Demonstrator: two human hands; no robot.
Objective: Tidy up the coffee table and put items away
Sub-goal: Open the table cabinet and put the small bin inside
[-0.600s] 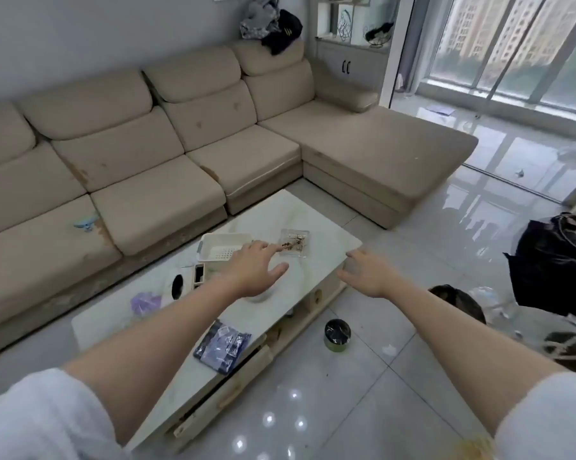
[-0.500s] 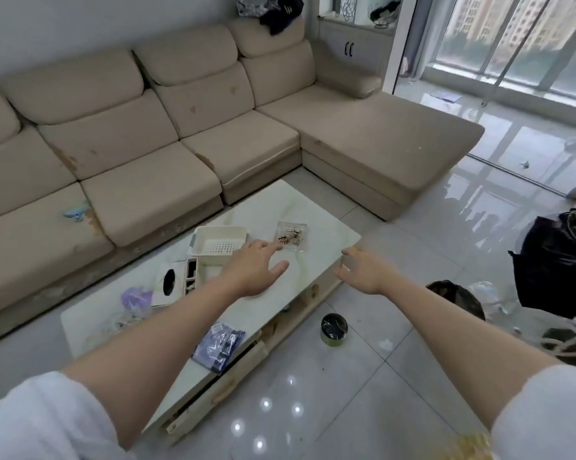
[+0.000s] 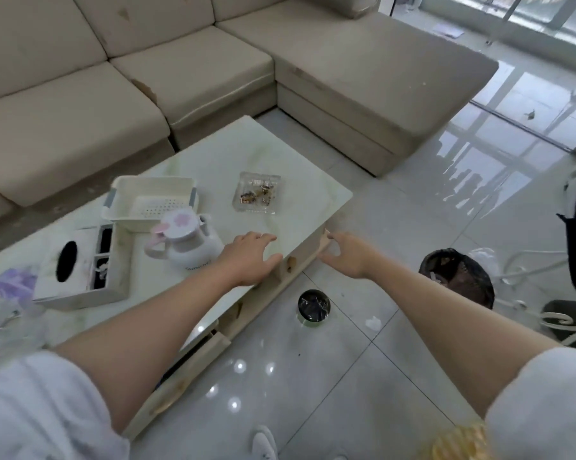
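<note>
Both your hands are empty and spread: your left hand (image 3: pixel 251 257) lies palm down on the near edge of the coffee table (image 3: pixel 213 151), fingers loosely splayed, just beside the white teapot (image 3: pixel 188 247); your right hand (image 3: pixel 348 257) hangs off the table's corner, fingers opened, gripping nothing.

Ahead of your left hand, near the table's right end, sits the clear ashtray (image 3: pixel 257 193) with brownish bits inside. It looks like glass or hard plastic, so it is likely rigid, smooth and slippery, and breakable on the tile if dropped. Take it by two opposite rims, thumb on one side, and keep it level or the contents will spill.

The teapot looks ceramic and probably has some weight; whether it holds liquid you cannot tell. Hold it by its handle and steady the flowered lid (image 3: pixel 179 223) — it may slide off if tipped. Behind it, the white basket (image 3: pixel 150 200) should be light and stiff; either long rim will do. The tissue box (image 3: pixel 81 267) to the left looks easy to lift by its sides — a dark bin (image 3: pixel 456 277) stands on the floor near your right forearm
</note>
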